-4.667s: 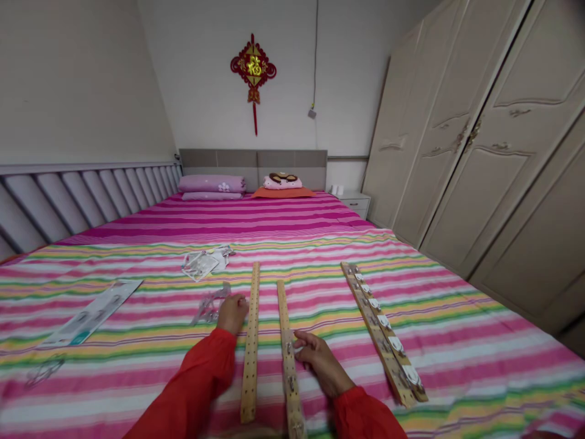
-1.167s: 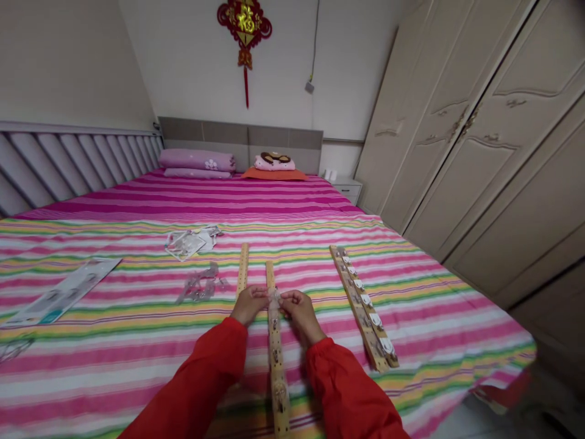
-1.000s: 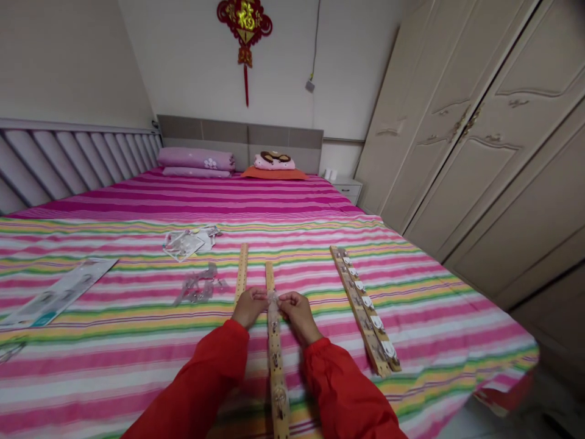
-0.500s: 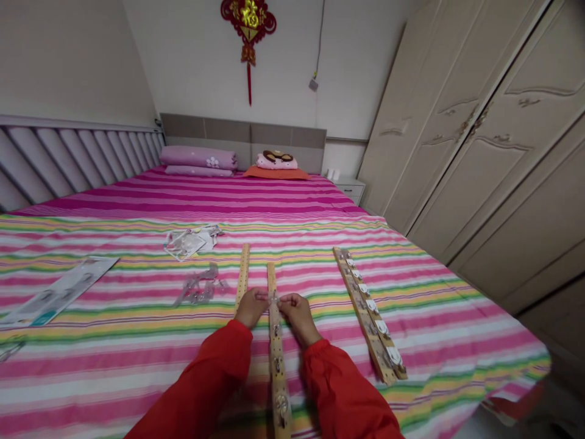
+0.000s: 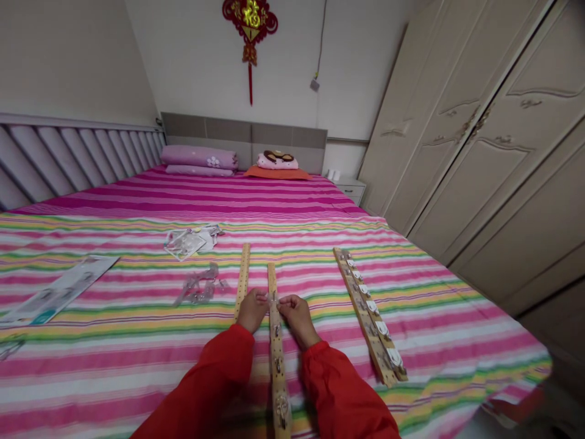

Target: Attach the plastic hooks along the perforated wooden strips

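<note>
Down the middle of the striped cloth lies a narrow wooden strip (image 5: 275,347) with small holes and several metal hooks on clear backings along its nearer half. A small clear hook (image 5: 273,298) sits across the strip between my two hands. My left hand (image 5: 253,310) pinches its left edge with thumb and forefinger. From the other side, my right hand (image 5: 298,317) pinches the right edge. The fingers partly hide this piece. Just left of my left hand runs a second wooden strip (image 5: 244,274) with holes and no hooks on its visible part.
To the right lie wooden strips (image 5: 365,317) bearing metal and white hooks. Clear hooks (image 5: 203,286) are heaped on the left, with opened packaging (image 5: 192,239) behind them. A flat hook package (image 5: 59,292) lies farther left. Tall wardrobes (image 5: 484,152) stand at the right.
Both hands stay at the same spot on the strip, with only slight finger movement. The view has shifted very slightly.
</note>
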`<state>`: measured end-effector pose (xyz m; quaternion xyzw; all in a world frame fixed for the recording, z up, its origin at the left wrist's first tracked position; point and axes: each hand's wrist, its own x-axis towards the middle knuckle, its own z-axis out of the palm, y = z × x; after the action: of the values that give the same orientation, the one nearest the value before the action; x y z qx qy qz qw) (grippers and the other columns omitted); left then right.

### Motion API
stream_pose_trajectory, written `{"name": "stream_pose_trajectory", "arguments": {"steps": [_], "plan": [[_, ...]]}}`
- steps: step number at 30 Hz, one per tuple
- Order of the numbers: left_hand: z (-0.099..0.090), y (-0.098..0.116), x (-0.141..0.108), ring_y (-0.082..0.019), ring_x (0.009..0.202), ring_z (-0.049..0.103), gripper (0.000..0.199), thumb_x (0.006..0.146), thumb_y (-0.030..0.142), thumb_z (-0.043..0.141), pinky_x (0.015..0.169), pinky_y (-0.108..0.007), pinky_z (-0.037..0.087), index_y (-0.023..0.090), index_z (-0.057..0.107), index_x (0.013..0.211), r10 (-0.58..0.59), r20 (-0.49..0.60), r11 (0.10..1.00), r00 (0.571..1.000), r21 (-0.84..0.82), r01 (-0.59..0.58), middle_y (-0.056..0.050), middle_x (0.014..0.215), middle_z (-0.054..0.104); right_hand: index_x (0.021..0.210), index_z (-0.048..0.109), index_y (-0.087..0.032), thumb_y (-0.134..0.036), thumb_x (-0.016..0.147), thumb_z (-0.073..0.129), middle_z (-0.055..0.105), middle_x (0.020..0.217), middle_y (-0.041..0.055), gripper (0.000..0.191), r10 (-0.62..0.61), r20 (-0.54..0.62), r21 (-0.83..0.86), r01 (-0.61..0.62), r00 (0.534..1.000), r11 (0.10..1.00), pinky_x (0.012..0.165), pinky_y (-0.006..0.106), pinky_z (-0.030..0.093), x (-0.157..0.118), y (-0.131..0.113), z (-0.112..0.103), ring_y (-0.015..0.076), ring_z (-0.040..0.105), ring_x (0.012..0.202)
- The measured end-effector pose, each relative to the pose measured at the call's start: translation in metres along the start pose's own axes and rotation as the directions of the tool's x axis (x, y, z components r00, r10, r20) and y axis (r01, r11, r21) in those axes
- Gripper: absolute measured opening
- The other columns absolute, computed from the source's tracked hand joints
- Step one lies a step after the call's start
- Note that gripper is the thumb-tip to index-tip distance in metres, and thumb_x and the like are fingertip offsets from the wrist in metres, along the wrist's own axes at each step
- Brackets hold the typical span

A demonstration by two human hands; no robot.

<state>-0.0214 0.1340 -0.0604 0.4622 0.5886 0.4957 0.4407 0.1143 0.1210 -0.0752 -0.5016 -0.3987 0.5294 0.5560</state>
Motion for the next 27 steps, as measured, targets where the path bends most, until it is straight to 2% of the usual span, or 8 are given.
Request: {"name": "stream_pose_trajectory", "arguments": {"steps": [4, 7, 12, 17, 21, 24, 27], "plan": [[0.000, 0.005, -0.003, -0.012, 0.059, 0.057, 0.031, 0.048, 0.007, 0.068, 0.060, -0.025, 0.048, 0.015, 0.058, 0.076, 0.018, -0.006, 1.000, 1.000, 0.004, -0.018, 0.003, 0.063, 0.059, 0.063, 0.061, -0.016, -0.020, 0.049, 0.069, 0.055, 0.046, -0.0056, 0.017, 0.038, -0.007, 0.060, -0.037, 0.999, 0.997, 0.044, 0.022, 0.034, -0.003, -0.005, 0.001, 0.0092, 0.044, 0.042], [0.000, 0.011, -0.006, -0.012, 0.060, 0.058, 0.035, 0.049, 0.009, 0.068, 0.061, -0.025, 0.048, 0.014, 0.060, 0.082, 0.034, 0.001, 0.999, 0.999, -0.005, -0.034, 0.003, 0.065, 0.060, 0.066, 0.062, -0.016, -0.019, 0.048, 0.070, 0.058, 0.049, -0.0042, 0.019, 0.046, -0.003, 0.109, -0.045, 0.999, 0.993, 0.047, 0.023, 0.037, -0.005, -0.012, 0.002, 0.0106, 0.049, 0.045], [-0.008, 0.032, -0.013, -0.016, 0.071, 0.063, 0.026, 0.059, 0.025, 0.067, 0.071, -0.030, 0.050, 0.014, 0.065, 0.083, 0.130, 0.107, 0.991, 0.986, -0.030, -0.128, -0.002, 0.073, 0.068, 0.069, 0.066, -0.016, -0.018, 0.050, 0.067, 0.062, 0.055, -0.0025, 0.019, -0.025, 0.044, 0.167, 0.017, 0.999, 0.986, 0.053, 0.023, 0.042, -0.007, -0.028, 0.000, 0.0112, 0.054, 0.051], [-0.021, 0.062, -0.019, -0.019, 0.089, 0.063, 0.028, 0.075, 0.039, 0.057, 0.083, -0.033, 0.048, 0.017, 0.068, 0.088, 0.325, 0.116, 0.934, 0.938, 0.114, -0.338, -0.006, 0.090, 0.070, 0.072, 0.069, -0.017, -0.017, 0.054, 0.061, 0.063, 0.058, -0.0013, 0.019, -0.149, 0.137, 0.024, 0.147, 0.979, 0.989, 0.051, 0.023, 0.041, -0.002, -0.055, -0.008, 0.0124, 0.053, 0.052], [-0.024, 0.078, -0.022, -0.019, 0.091, 0.061, 0.027, 0.077, 0.037, 0.059, 0.081, -0.032, 0.048, 0.019, 0.069, 0.094, 0.451, 0.242, 0.837, 0.859, 0.219, -0.502, -0.007, 0.094, 0.067, 0.071, 0.070, -0.018, -0.014, 0.058, 0.057, 0.063, 0.066, -0.0004, 0.019, -0.299, 0.238, -0.115, 0.333, 0.924, 0.936, 0.058, 0.025, 0.044, -0.001, -0.075, -0.010, 0.0131, 0.055, 0.060], [-0.025, 0.082, -0.024, -0.018, 0.084, 0.060, 0.023, 0.076, 0.032, 0.061, 0.079, -0.032, 0.048, 0.019, 0.069, 0.093, 0.492, 0.287, 0.777, 0.822, 0.283, -0.563, -0.006, 0.089, 0.067, 0.074, 0.070, -0.019, -0.013, 0.062, 0.055, 0.058, 0.069, -0.0007, 0.020, -0.376, 0.311, -0.231, 0.453, 0.873, 0.861, 0.058, 0.024, 0.042, -0.002, -0.085, -0.011, 0.0119, 0.052, 0.060], [-0.025, 0.081, -0.025, -0.017, 0.082, 0.059, 0.023, 0.075, 0.028, 0.061, 0.077, -0.032, 0.048, 0.020, 0.068, 0.095, 0.522, 0.281, 0.738, 0.805, 0.324, -0.592, -0.005, 0.090, 0.065, 0.076, 0.071, -0.019, -0.010, 0.064, 0.052, 0.053, 0.069, -0.0010, 0.024, -0.396, 0.373, -0.294, 0.512, 0.839, 0.807, 0.055, 0.023, 0.039, -0.003, -0.089, -0.011, 0.0109, 0.048, 0.059]]}}
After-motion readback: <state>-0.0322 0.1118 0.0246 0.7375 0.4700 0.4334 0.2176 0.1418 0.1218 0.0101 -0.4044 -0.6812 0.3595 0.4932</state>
